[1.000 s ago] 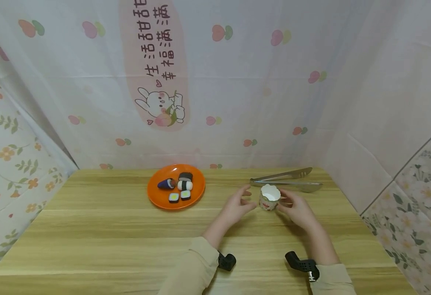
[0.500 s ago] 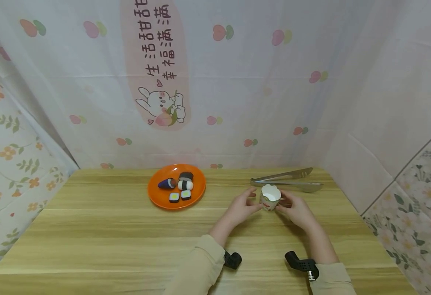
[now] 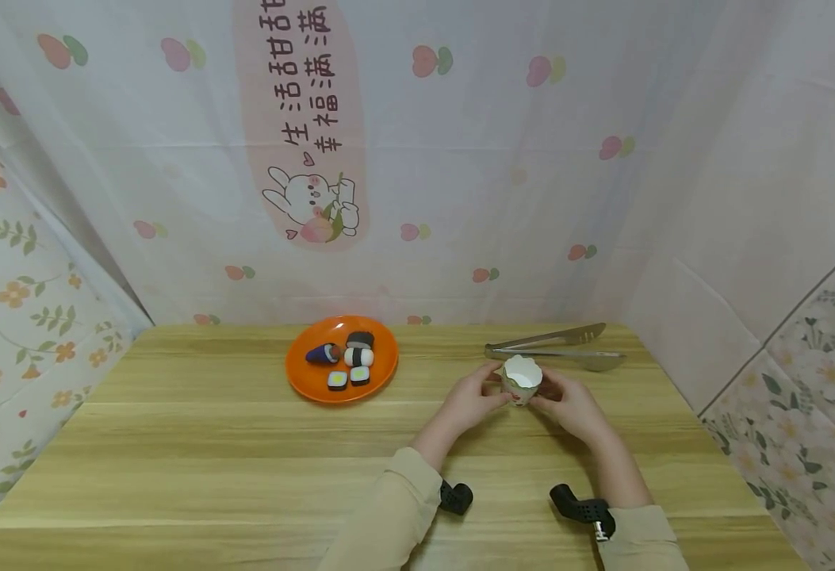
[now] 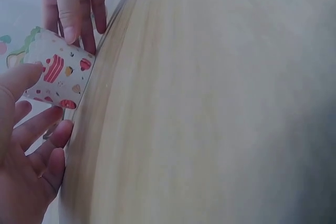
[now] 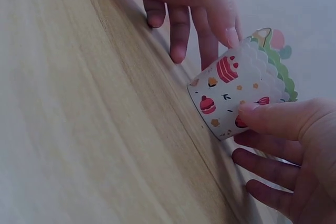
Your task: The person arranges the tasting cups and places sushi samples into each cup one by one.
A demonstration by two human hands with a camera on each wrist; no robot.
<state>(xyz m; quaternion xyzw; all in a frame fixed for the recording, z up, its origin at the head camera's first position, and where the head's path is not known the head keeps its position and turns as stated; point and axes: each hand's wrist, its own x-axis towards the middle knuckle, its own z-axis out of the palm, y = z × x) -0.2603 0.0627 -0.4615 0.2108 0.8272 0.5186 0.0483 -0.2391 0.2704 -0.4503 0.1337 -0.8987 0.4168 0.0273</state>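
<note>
A small nested stack of paper cupcake cups (image 3: 521,376) stands upright at the right part of the wooden table. Printed cakes and fruit cover its side, and the right wrist view shows layered scalloped rims, white and green. From the left, my left hand (image 3: 472,398) holds the cups (image 4: 62,72) between thumb and fingers. My right hand (image 3: 572,406) grips the opposite side, its thumb pressed to the printed wall (image 5: 231,90) and its fingers partly hidden behind. Both hands' fingertips are close to the tabletop. Metal tongs (image 3: 531,354) lie just behind the cups, spread apart.
An orange plate (image 3: 303,387) with several toy sushi pieces (image 3: 358,358) sits at the back, left of the hands. A patterned curtain (image 3: 460,198) hangs along the table's rear edge. Black wrist mounts (image 3: 456,498) show below the sleeves.
The left hand has moved right, from apart to holding the cups' left side. The right hand has stayed at their right side. The plate and tongs have not moved.
</note>
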